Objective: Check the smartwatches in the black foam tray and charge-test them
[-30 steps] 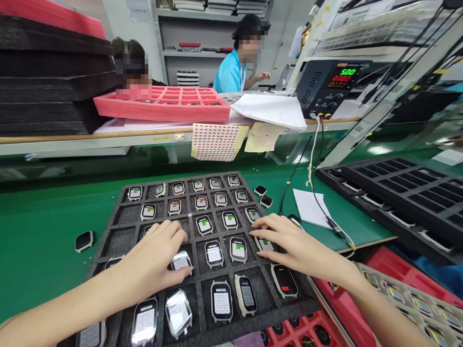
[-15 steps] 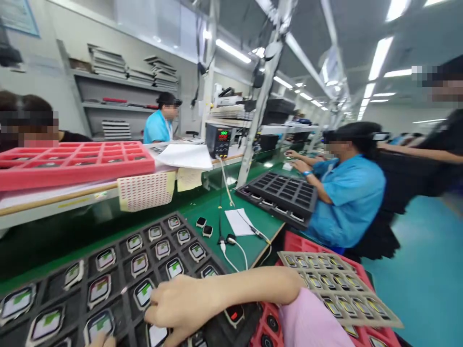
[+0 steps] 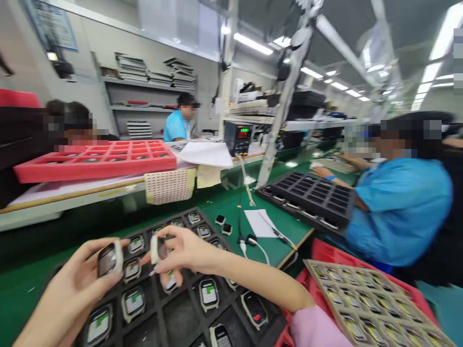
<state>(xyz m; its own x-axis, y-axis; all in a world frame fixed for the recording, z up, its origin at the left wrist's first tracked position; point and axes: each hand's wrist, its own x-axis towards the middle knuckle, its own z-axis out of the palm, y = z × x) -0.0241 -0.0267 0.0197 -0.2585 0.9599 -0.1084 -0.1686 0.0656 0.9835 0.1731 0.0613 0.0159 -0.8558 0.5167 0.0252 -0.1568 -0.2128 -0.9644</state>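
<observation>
Since 0.5 s ago both hands have risen off the dark foam tray at 7 o'clock, so 2 watches are now up in hand, clear of the compartments. Left hand at 8 o'clock: thumb and fingers closed to case width around a dark-faced watch, face tilted part-way to the camera; right hand at 7 o'clock: thumb and fingertips in a narrow pinch on a second watch, nearly edge-on, its far-side grip hidden. 2 loose watches lie on the green bench, just off the tray's 2 o'clock side.
</observation>
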